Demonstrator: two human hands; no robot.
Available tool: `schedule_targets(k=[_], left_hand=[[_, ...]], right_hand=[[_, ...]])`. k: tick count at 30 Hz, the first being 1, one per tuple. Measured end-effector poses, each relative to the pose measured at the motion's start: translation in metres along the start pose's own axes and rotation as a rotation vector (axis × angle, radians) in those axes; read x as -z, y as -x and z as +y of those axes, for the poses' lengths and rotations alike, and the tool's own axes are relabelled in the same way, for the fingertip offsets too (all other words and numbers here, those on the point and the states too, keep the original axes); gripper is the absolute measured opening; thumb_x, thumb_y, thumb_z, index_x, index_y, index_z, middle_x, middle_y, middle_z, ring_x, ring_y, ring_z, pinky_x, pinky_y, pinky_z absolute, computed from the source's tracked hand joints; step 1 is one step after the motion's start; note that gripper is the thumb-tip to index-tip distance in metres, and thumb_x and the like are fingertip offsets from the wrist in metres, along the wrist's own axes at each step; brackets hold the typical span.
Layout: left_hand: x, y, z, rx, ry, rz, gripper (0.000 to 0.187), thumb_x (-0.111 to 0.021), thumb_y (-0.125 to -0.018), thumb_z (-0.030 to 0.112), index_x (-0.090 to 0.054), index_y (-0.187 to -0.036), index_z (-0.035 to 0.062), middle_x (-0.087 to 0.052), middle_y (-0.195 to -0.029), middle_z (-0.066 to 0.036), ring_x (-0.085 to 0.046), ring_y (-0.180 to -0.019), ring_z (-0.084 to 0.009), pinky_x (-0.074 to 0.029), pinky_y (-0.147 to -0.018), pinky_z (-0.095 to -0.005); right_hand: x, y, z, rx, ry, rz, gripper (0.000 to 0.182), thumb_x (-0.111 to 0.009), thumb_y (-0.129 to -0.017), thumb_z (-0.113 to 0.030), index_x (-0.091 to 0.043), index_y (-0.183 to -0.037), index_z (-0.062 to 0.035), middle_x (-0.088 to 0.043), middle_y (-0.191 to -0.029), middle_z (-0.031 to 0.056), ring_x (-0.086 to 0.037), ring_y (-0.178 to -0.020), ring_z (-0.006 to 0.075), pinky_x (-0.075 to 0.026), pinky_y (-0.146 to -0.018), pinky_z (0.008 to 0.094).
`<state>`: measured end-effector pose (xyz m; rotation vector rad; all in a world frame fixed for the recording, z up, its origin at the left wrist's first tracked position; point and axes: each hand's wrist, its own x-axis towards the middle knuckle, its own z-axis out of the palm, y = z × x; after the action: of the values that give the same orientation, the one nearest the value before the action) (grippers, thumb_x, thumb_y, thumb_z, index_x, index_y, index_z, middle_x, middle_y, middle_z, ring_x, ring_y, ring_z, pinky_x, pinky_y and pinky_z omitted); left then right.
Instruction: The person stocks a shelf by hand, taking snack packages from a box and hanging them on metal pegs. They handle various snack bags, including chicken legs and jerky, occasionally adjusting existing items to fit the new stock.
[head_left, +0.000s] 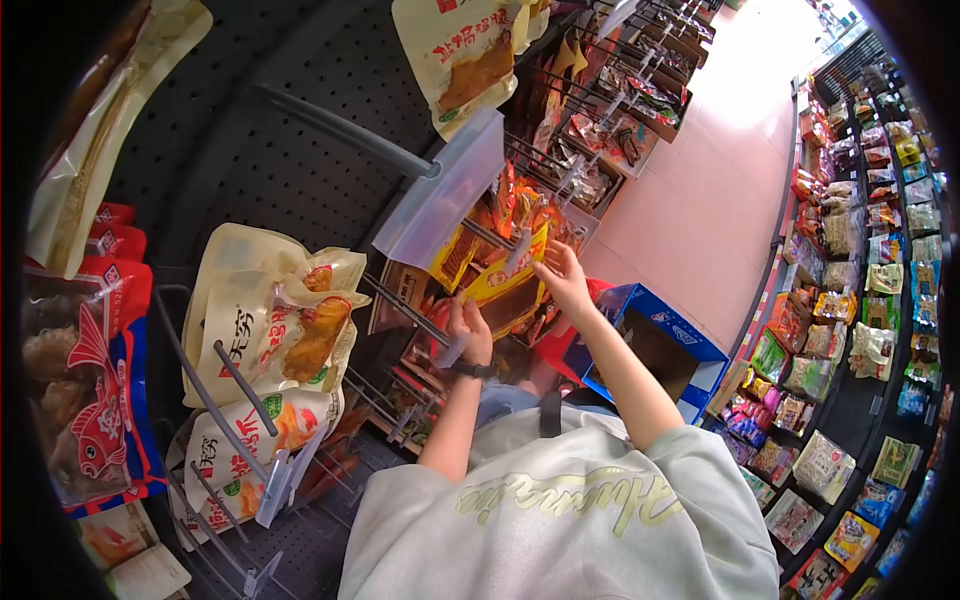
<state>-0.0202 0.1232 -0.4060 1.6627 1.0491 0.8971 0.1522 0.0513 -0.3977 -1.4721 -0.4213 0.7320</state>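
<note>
A yellow and red snack packet (505, 290) hangs at a metal peg among similar packets on the rack. My left hand (470, 331) is at the packet's lower left edge, its fingers curled up against it. My right hand (562, 275) is at the packet's right edge, fingers bent with the tips at the yellow border. Between the two hands the packet's dark brown middle shows. Just above it a clear plastic price holder (445, 185) sticks out on its peg.
Large cream packets (275, 315) and a red and blue packet (90, 380) hang at the left. A blue box (660, 350) stands right of my right arm. More racks with packets (825, 460) line the far right, beyond the pink floor (690, 210).
</note>
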Motion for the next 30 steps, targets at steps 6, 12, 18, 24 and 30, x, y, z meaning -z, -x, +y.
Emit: schedule_targets(k=[6,12,18,24,30], left_hand=[[-0.01,0.008,0.022,0.038,0.182,-0.055,0.028,-0.046,-0.096,0.022,-0.052,-0.109,-0.0014,-0.061,-0.1,-0.01,-0.058,-0.09,-0.0193,-0.043,-0.079,-0.0297],[-0.032,0.023,0.025,0.153,0.281,-0.236,0.026,-0.049,-0.095,0.02,-0.055,-0.11,0.0004,-0.062,-0.097,-0.005,-0.056,-0.088,-0.0111,-0.043,-0.076,-0.0261],[-0.052,0.038,0.082,0.117,0.273,-0.359,0.02,-0.049,-0.094,0.013,-0.053,-0.105,-0.0037,-0.061,-0.095,-0.008,-0.056,-0.085,-0.0122,-0.044,-0.073,-0.0251],[-0.071,0.059,0.176,-0.327,0.298,-0.607,0.011,-0.056,-0.086,0.002,-0.061,-0.095,-0.0002,-0.063,-0.083,-0.008,-0.059,-0.075,-0.0151,-0.047,-0.067,-0.0267],[-0.114,0.101,0.177,-0.414,0.018,-0.955,0.017,-0.063,-0.077,0.005,-0.066,-0.094,0.0056,-0.065,-0.083,-0.015,-0.063,-0.071,-0.0283,-0.05,-0.062,-0.0335]], right_hand=[[0.04,-0.012,-0.021,-0.174,-0.068,-0.089,0.017,-0.065,-0.084,-0.014,-0.059,-0.093,-0.0017,-0.063,-0.083,0.0013,-0.057,-0.075,0.0083,-0.046,-0.068,0.0232],[0.084,0.011,-0.005,-0.262,-0.117,0.02,0.012,-0.063,-0.085,-0.013,-0.062,-0.088,-0.0023,-0.063,-0.08,0.0005,-0.056,-0.073,0.0067,-0.043,-0.068,0.0211],[0.132,0.057,-0.059,-0.057,-0.163,0.129,0.011,-0.061,-0.086,-0.01,-0.062,-0.09,-0.0002,-0.064,-0.084,0.0014,-0.056,-0.077,0.0067,-0.043,-0.071,0.0211],[0.186,0.13,-0.134,0.28,-0.056,0.331,0.008,-0.057,-0.087,-0.005,-0.061,-0.092,-0.0005,-0.058,-0.101,0.0064,-0.053,-0.094,0.0115,-0.043,-0.085,0.0249],[0.239,0.2,-0.129,0.014,0.454,0.662,0.006,-0.056,-0.088,-0.007,-0.06,-0.089,-0.0024,-0.052,-0.07,0.0042,-0.053,-0.065,0.0099,-0.046,-0.062,0.0235]])
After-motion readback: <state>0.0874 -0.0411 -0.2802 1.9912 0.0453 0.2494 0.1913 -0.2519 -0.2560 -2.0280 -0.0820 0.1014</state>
